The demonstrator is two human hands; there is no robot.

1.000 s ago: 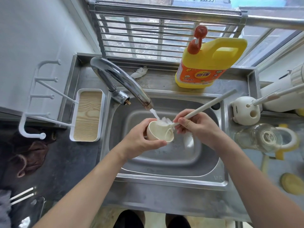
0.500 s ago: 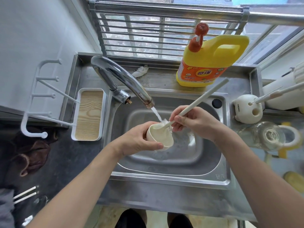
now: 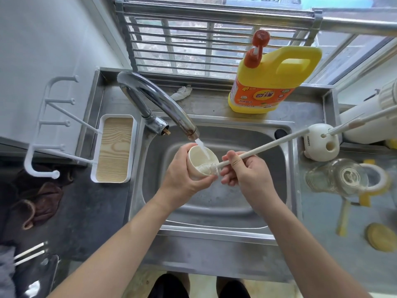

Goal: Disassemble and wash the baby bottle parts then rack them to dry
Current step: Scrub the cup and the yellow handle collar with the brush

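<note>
Left hand (image 3: 182, 177) grips the cap (image 3: 199, 162), fingers and thumb wrapped round its wall. It's cream, matte, cup-shaped plastic, mouth tilted toward 1 o'clock, dead centre over the sink (image 3: 214, 229). Right hand (image 3: 247, 175) pinches the brush (image 3: 257, 149) low on its handle with fingers curled. The handle is a thin white rod running out to 2 o'clock, and the white bristle head sits inside the cap. The tap (image 3: 159, 104) is a curved chrome tube coming in from 11 o'clock. A thin water stream (image 3: 203, 148) drops from its spout into the cap. The sink is stamped stainless steel with rounded corners and a scuffed, dull sheen, set in a steel surround against a barred window (image 3: 193, 39) at 12 o'clock. The wall at 10 o'clock is plain grey-white. At 1 o'clock is a jug (image 3: 272, 82), glossy yellow with an orange label and a red pump. At 9 o'clock is a rack (image 3: 113, 147): a white rim, a wood-grain tray and five knob-tipped pegs in view. At 3 o'clock is a holder (image 3: 321, 143), a rounded white shell showing two holes, one of which takes a second brush (image 3: 365, 120). Below it a clear glass bottle (image 3: 337, 177) lies on the wet counter, with a flat yellow disc (image 3: 381, 237) at 4 o'clock. A brown cloth (image 3: 40, 203) is bunched at 8 o'clock on the dark counter. Count: two hands, one cap, two brushes, one jug, one tap, one rack, one holder.
</note>
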